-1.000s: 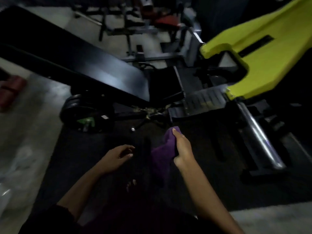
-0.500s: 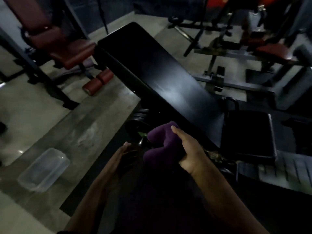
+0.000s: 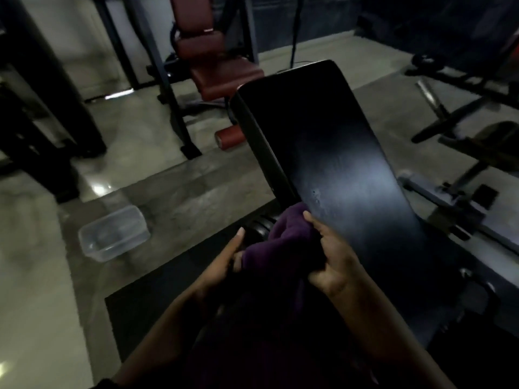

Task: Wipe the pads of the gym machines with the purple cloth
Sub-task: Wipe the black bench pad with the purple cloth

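A bunched purple cloth (image 3: 283, 242) hangs between my two hands, just left of the long black bench pad (image 3: 331, 169) that slopes up and away from me. My right hand (image 3: 334, 259) grips the cloth's right side, fingers curled round it, right at the pad's near left edge. My left hand (image 3: 224, 262) touches the cloth's left side with its fingers stretched forward; whether it holds the cloth I cannot tell. The pad has a pale smear where light falls on it.
A clear plastic tub (image 3: 113, 233) sits on the grey floor to the left. A machine with red pads (image 3: 213, 66) and a red roller (image 3: 229, 137) stands behind the bench. Dark frames rise at the far left and right. A black mat (image 3: 157, 304) lies underfoot.
My view swung left from the yellow machine to the black bench pad. My right hand lifted the cloth up to the pad's edge, and my left hand came up against the cloth.
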